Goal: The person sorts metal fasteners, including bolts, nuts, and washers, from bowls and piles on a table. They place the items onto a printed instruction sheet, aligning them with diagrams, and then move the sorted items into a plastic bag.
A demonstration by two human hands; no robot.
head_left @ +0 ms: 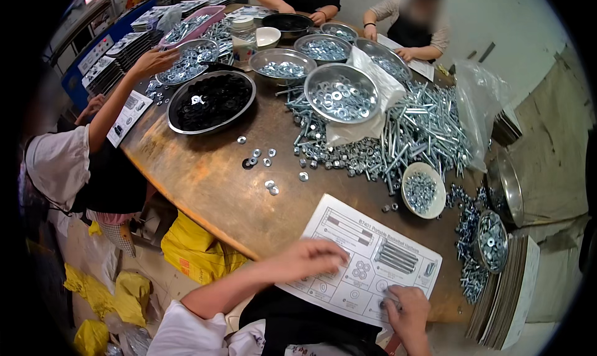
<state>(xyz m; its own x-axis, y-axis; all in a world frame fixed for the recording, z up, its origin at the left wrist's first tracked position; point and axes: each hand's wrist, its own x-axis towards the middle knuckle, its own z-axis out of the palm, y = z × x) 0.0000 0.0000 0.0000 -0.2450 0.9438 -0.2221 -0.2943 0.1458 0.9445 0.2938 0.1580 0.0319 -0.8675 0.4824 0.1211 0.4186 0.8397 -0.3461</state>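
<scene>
A white printed card (329,226) with outlined boxes and part drawings lies at the table's near edge. Several long silver bolts (396,257) rest side by side in its upper right area. Over the card's left half hovers my left hand (305,259), slightly blurred, its fingers stretched out and apart from the thumb. My right hand (407,307) is at the card's lower right, with thumb and forefinger bent toward each other; whatever lies between them is too small to make out. Just beyond the card stands a cream bowl (439,202) of small nuts.
Loose bolts (429,123) and nuts are heaped beyond the bowl, beside a steel bowl of washers (343,95). A black-filled pan (211,101) stands left. Stacked cards (507,294) are at the right edge. Co-workers' hands (155,62) work at the left and far sides.
</scene>
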